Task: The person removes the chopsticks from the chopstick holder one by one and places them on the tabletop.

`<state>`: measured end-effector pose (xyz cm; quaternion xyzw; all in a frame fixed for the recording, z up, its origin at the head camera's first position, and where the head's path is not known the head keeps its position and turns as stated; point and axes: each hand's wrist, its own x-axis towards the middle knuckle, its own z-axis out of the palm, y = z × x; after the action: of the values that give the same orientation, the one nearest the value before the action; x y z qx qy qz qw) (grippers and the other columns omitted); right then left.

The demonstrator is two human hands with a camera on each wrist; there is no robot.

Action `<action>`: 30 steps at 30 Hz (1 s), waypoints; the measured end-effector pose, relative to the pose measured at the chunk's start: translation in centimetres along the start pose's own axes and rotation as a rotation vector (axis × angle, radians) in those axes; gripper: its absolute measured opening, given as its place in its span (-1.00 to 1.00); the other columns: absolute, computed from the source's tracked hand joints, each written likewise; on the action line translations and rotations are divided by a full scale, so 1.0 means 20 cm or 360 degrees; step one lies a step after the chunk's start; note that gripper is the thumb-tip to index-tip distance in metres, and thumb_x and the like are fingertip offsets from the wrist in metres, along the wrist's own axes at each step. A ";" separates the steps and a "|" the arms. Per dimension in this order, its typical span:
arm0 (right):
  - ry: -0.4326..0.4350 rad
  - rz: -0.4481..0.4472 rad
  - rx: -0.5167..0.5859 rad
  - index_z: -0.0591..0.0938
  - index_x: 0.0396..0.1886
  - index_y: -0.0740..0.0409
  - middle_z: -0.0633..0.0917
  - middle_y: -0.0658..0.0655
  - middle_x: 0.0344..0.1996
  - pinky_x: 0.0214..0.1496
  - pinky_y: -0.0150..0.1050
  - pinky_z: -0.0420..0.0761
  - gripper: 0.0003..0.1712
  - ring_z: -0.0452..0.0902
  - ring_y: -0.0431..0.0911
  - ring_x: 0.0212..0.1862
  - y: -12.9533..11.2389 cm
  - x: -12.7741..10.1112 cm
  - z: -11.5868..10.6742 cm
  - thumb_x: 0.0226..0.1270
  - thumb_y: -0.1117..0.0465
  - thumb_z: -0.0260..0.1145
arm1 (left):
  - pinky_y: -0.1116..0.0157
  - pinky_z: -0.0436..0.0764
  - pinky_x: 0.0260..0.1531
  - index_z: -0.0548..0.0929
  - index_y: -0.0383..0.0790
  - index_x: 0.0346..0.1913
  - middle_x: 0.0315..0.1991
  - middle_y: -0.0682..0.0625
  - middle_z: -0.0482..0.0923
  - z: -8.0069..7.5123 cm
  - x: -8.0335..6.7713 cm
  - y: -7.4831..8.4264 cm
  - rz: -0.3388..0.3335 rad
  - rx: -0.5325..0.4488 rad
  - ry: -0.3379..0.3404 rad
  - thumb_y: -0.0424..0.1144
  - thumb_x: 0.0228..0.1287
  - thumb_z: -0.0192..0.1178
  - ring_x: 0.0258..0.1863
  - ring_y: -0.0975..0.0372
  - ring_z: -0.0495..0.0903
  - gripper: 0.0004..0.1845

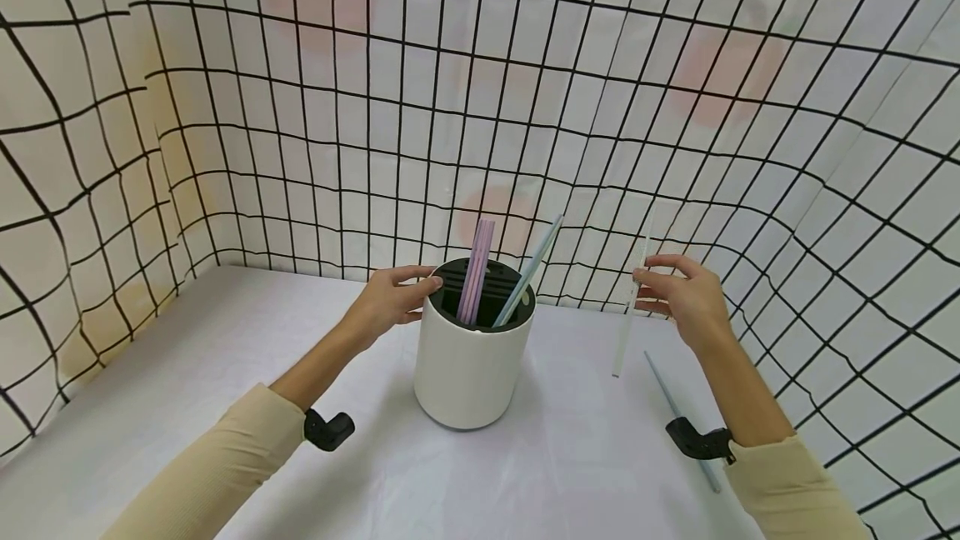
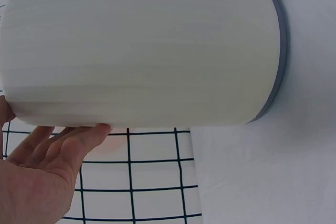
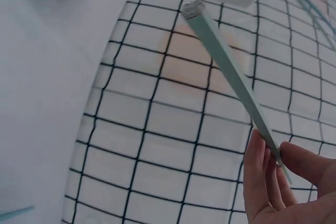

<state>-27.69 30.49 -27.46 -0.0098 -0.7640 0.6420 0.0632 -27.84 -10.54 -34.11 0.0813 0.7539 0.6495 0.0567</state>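
- L sleeve (image 1: pixel 217 465): cream, ribbed; black wrist mount (image 1: pixel 327 429) at the cuff.
- L hand (image 1: pixel 390 300): fingers straight, lying vs. the upper wall & rim of the holder; thumb near the black top. Wrist view: fingertips (image 2: pixel 92 132) touch the holder's side, palm open, nothing held.
- Holder (image 1: pixel 468 365): white cylinder, upright on the table, approx. centre of head view; black slotted insert (image 1: pixel 487 282) on top, grey band at base. In L wrist view its wall (image 2: pixel 142 51) fills most of the frame.
- Pink chopsticks (image 1: pixel 476 273): pair standing in a L-side slot, near upright.
- Pale blue chopstick (image 1: pixel 528 273): in a R-side slot, tilted to the R, tip above the rim.
- White-green chopstick (image 1: pixel 628 319): held in air, well R of the holder, nearly vertical, lower end above the table. Wrist view: pale green flat stick (image 3: pixel 231 72), pinched betw. thumb & fingers.
- R hand (image 1: pixel 686 298): fingers narrow, pinching the stick's upper part.
- Grey-blue chopstick (image 1: pixel 663 390): lying on the table below the R hand, partly hidden by the forearm.
- Table (image 1: pixel 225 373): white cloth.
- Backdrop (image 1: pixel 480 107): white sheet w/ black grid & faint peach spots, on 3 sides.
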 end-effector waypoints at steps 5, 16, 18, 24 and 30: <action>0.0002 0.0014 -0.0321 0.55 0.14 0.10 0.75 -0.21 -0.33 -0.13 -0.31 0.80 -0.59 0.72 -0.26 -0.28 0.10 0.01 -0.08 0.39 0.10 0.42 | 0.08 0.65 0.21 0.48 -0.16 0.43 0.33 -0.15 0.54 0.00 0.00 0.00 -0.0006 -0.0004 -0.0006 0.00 0.40 0.30 0.28 0.01 0.59 -0.37; -0.0028 0.0110 -0.0590 0.48 0.36 0.31 0.76 -0.18 -0.25 -0.10 -0.32 0.79 -0.33 0.77 -0.22 -0.23 0.29 0.03 -0.22 0.42 0.02 0.38 | 0.07 0.65 0.22 0.45 -0.17 0.45 0.36 -0.17 0.52 -0.01 0.01 -0.01 -0.0004 -0.0019 -0.0014 0.02 0.39 0.31 0.29 -0.01 0.58 -0.34; -0.0038 0.0140 -0.0606 0.47 0.38 0.32 0.78 -0.15 -0.23 -0.09 -0.32 0.79 -0.31 0.78 -0.22 -0.22 0.33 0.03 -0.24 0.42 0.00 0.39 | 0.08 0.65 0.22 0.46 -0.17 0.44 0.35 -0.17 0.52 -0.01 0.01 -0.01 -0.0010 -0.0025 -0.0012 0.02 0.39 0.31 0.29 0.00 0.58 -0.35; -0.0050 0.0238 -0.0635 0.46 0.38 0.38 0.78 -0.12 -0.21 -0.10 -0.30 0.80 -0.33 0.75 -0.26 -0.24 0.45 0.04 -0.30 0.45 0.06 0.36 | 0.08 0.66 0.21 0.48 -0.17 0.42 0.33 -0.17 0.54 0.00 0.01 -0.02 -0.0009 -0.0028 -0.0005 0.00 0.39 0.31 0.28 0.00 0.59 -0.37; -0.0029 0.0322 -0.0662 0.48 0.34 0.44 0.80 -0.01 -0.20 -0.14 -0.24 0.82 -0.40 0.75 -0.20 -0.27 0.56 0.05 -0.34 0.46 0.17 0.33 | 0.10 0.68 0.19 0.50 -0.16 0.40 0.30 -0.15 0.57 0.00 0.01 -0.01 0.0007 -0.0017 0.0002 0.00 0.39 0.31 0.26 0.02 0.61 -0.39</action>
<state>-28.57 39.28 -37.22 -0.0933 -0.8756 0.4739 -0.0118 -28.11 -10.59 -34.32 0.0824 0.7503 0.6536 0.0552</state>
